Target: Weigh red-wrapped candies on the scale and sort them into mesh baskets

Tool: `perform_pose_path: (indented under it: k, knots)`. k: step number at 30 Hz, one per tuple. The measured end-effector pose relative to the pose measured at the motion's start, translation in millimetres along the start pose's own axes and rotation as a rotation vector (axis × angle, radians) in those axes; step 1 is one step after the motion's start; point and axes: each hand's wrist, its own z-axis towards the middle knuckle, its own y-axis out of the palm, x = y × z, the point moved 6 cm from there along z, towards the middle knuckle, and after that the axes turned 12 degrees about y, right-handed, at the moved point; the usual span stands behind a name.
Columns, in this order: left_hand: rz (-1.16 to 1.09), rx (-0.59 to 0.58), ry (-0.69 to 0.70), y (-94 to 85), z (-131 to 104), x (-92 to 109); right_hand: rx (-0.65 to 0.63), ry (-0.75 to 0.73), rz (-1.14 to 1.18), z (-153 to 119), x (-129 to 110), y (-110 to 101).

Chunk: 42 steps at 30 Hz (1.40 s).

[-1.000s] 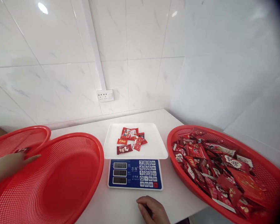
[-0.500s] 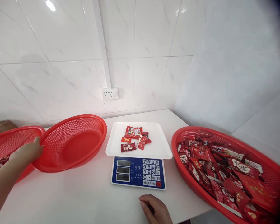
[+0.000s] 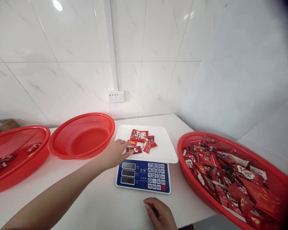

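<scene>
My left hand (image 3: 115,154) reaches over the left side of the white weighing tray (image 3: 164,153), its fingers apart around the near end of a dark red candy packet (image 3: 135,149). Whether the fingertips touch the packet is hard to tell. Beside it lie a small orange-red packet (image 3: 132,143), a larger red packet (image 3: 139,135), a patterned red packet (image 3: 147,146) and a darker one (image 3: 153,143) partly covered. Below the blue keypad of the scale (image 3: 144,177), my right hand (image 3: 160,213) rests on the table, loosely curled, with nothing visible in it.
At the right stands a red basket (image 3: 182,147) heaped with red packets. An empty-looking red basket (image 3: 81,156) stands left of the scale. Farther left, another red basket (image 3: 36,166) holds a few packets. A wall socket (image 3: 116,96) and a cardboard box (image 3: 4,125) are behind.
My left hand has moved right, from above the left baskets to the weighing tray. The middle basket now sits apart from the leftmost one. My right hand stays in place.
</scene>
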Motion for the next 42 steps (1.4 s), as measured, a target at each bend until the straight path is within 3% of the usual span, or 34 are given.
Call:
perform_pose_path:
  k: [2,6,17,20,26,29,31,36,42]
  knots:
    - [-0.036,-0.022,0.052,10.8,13,10,0.032,0.013,0.011,-1,1,-1]
    - [-0.048,-0.029,0.059,18.7,25,9,0.058,0.018,0.024,-2,3,1]
    - [-0.080,-0.007,0.056,14.2,15,-5,0.010,-0.010,-0.012,0,-2,2]
    - [-0.050,0.074,-0.009,2.4,12,-16,-0.017,-0.009,-0.038,-1,-5,2]
    - [0.111,0.318,-0.225,-43.4,-13,-59,0.012,-0.006,-0.030,-1,-6,0]
    - [0.170,0.358,-0.237,-52.0,-21,-68,-0.014,-0.017,-0.042,0,-6,2]
    - [0.167,0.325,-0.179,-44.8,-16,-63,-0.002,-0.016,-0.038,0,-5,2]
    - [0.108,0.143,0.053,-3.9,20,-29,0.011,-0.029,-0.046,-1,-3,4]
    - [0.061,0.052,0.079,15.1,45,-17,0.065,-0.039,-0.043,-3,2,4]
